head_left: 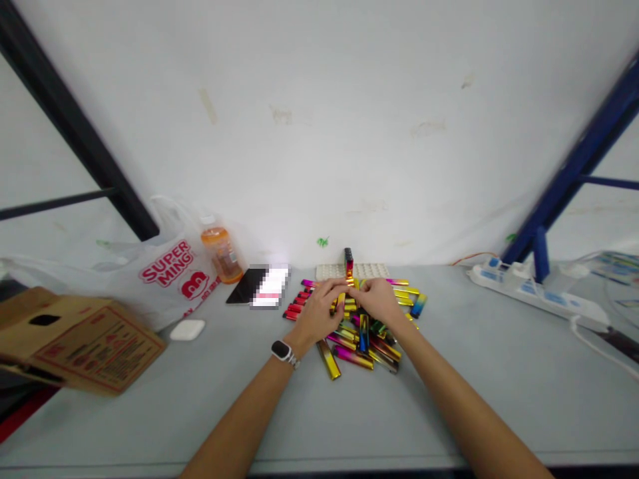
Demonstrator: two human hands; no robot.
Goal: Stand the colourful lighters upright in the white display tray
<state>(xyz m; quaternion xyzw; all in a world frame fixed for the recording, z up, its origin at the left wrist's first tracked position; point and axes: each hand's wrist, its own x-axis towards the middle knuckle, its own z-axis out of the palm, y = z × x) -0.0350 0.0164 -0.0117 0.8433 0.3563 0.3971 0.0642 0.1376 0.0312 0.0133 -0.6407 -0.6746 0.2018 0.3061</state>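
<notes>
My left hand (322, 309) is closed around a shiny yellow stick (341, 305), above a loose pile of similar sticks. My right hand (378, 299) meets it from the right, its fingertips pinched together; what they hold is hidden. Flat metallic sticks in yellow, magenta, blue and green lie under and in front of both hands, among them a yellow stick (329, 362) and a magenta-yellow stick (353, 357). Several red sticks (295, 307) lie left of my left hand. Behind my fingers, a short row of black-topped sticks (348, 256) stands upright at a white perforated tray (374, 271).
To the left are a tablet or phone (245, 286), an orange bottle (223, 253), a white plastic bag (164, 273), a white case (188, 329) and a cardboard box (100, 346). A white power strip (539, 296) with cables lies right. A wall (319, 133) closes the back.
</notes>
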